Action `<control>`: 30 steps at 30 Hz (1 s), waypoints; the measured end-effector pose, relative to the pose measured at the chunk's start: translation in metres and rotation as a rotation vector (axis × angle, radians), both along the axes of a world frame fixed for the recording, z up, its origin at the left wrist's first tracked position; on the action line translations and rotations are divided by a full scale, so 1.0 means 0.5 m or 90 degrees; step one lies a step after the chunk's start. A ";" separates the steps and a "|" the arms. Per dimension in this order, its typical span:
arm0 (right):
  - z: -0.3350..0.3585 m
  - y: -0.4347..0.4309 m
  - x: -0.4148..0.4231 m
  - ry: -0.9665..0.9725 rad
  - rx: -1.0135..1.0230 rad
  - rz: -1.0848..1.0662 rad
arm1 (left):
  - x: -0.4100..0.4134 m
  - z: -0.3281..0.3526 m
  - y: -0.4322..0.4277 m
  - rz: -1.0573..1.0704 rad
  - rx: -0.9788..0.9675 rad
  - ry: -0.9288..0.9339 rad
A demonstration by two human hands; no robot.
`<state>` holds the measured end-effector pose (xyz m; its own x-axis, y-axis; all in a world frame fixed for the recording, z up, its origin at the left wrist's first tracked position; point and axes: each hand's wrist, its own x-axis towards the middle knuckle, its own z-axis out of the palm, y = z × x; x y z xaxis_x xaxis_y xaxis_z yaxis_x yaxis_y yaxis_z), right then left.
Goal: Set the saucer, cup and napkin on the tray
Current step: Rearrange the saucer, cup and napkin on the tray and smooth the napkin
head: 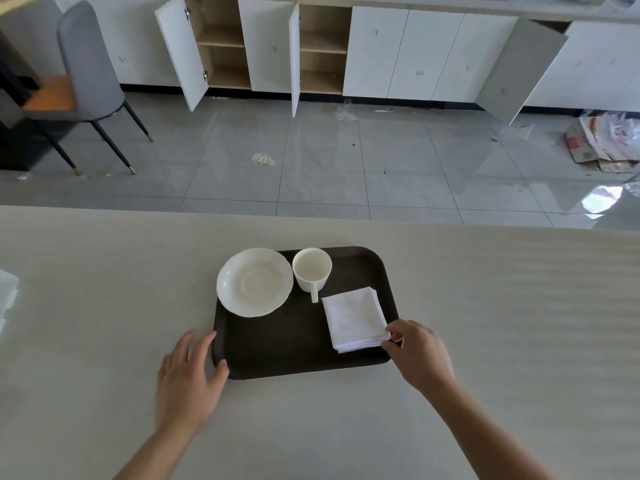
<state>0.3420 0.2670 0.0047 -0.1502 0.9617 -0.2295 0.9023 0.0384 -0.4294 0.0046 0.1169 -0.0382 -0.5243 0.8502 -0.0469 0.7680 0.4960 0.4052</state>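
Observation:
A dark brown tray (277, 344) lies on the pale table. A white saucer (255, 282) rests on the tray's far left part, its edge overhanging the rim. To its right stands an empty white cup (311, 268), handle pointing toward me. A folded white napkin (355, 318) lies on the tray's right side. My right hand (417, 351) pinches the napkin's near right corner. Fingers spread, my left hand (188, 375) rests flat on the table and touches the tray's near left corner.
The table's far edge (311, 216) runs just behind the tray, with tiled floor beyond. A white object (7, 296) sits at the table's left edge. A grey chair (86, 74) and open white cabinets (263, 46) stand further back.

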 end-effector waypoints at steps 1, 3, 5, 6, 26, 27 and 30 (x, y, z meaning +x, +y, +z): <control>-0.001 0.001 0.002 0.005 0.005 0.006 | 0.015 0.008 0.009 -0.002 0.014 0.016; -0.004 0.008 0.002 0.011 0.009 0.025 | 0.058 0.020 0.030 -0.042 0.075 0.059; -0.005 0.018 0.002 0.009 0.015 0.050 | 0.115 0.026 0.054 -0.120 0.142 0.065; -0.006 0.022 0.001 0.010 0.012 0.060 | 0.145 0.029 0.066 -0.176 0.160 0.057; -0.039 0.043 -0.001 -0.034 0.061 0.178 | 0.309 0.026 0.216 -0.315 0.041 0.054; -0.040 0.045 -0.002 -0.030 0.063 0.174 | 0.311 0.027 0.219 -0.309 0.043 0.058; -0.040 0.056 -0.004 -0.023 0.070 0.166 | 0.317 0.025 0.228 -0.294 0.055 0.066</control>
